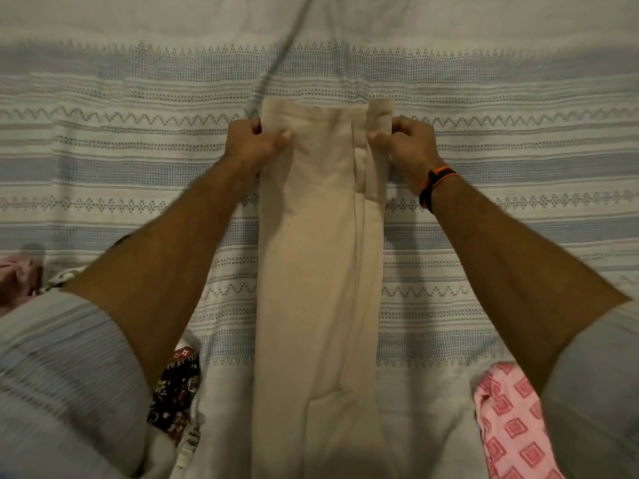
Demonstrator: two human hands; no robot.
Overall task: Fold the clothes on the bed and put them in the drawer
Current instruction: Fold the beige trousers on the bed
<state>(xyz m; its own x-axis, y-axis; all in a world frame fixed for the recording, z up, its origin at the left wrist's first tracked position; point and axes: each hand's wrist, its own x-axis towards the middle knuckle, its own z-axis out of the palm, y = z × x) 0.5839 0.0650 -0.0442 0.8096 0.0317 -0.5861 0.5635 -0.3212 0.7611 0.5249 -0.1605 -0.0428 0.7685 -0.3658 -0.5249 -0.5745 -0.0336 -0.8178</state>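
Note:
A long cream garment (pixel 318 257) lies flat on the bed, folded into a narrow strip that runs away from me. My left hand (pixel 254 140) pinches its far left edge between thumb and curled fingers. My right hand (pixel 404 143) pinches the far right edge, where a narrow folded flap lies on top. A black and orange band sits on my right wrist. No drawer is in view.
The bed is covered by a white bedsheet (pixel 501 167) with blue woven bands. A pink patterned cloth (pixel 508 420) lies near right. A dark printed cloth (pixel 176 385) lies near left under my forearm, and a pink bundle (pixel 17 278) sits at the left edge.

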